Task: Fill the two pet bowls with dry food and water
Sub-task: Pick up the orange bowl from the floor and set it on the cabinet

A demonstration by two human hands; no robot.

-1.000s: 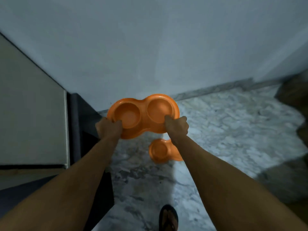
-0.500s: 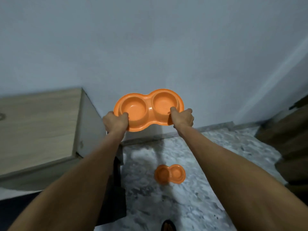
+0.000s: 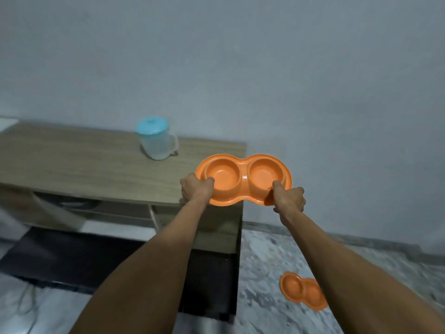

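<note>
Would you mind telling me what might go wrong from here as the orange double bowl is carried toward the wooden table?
1. The second orange bowl lies on the floor beside the table; a step could land on it.
2. The held double bowl is gripped only at its near rim by the left hand and right hand, so it may tip.
3. Setting it down carelessly could knock the lidded jug.

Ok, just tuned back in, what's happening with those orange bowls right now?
A person holds an orange double pet bowl in the air by its near rim, left hand and right hand on either end, over the right end of a wooden table. Both wells look empty. A lidded plastic pitcher stands on the table. A second orange double bowl lies on the marble floor.
</note>
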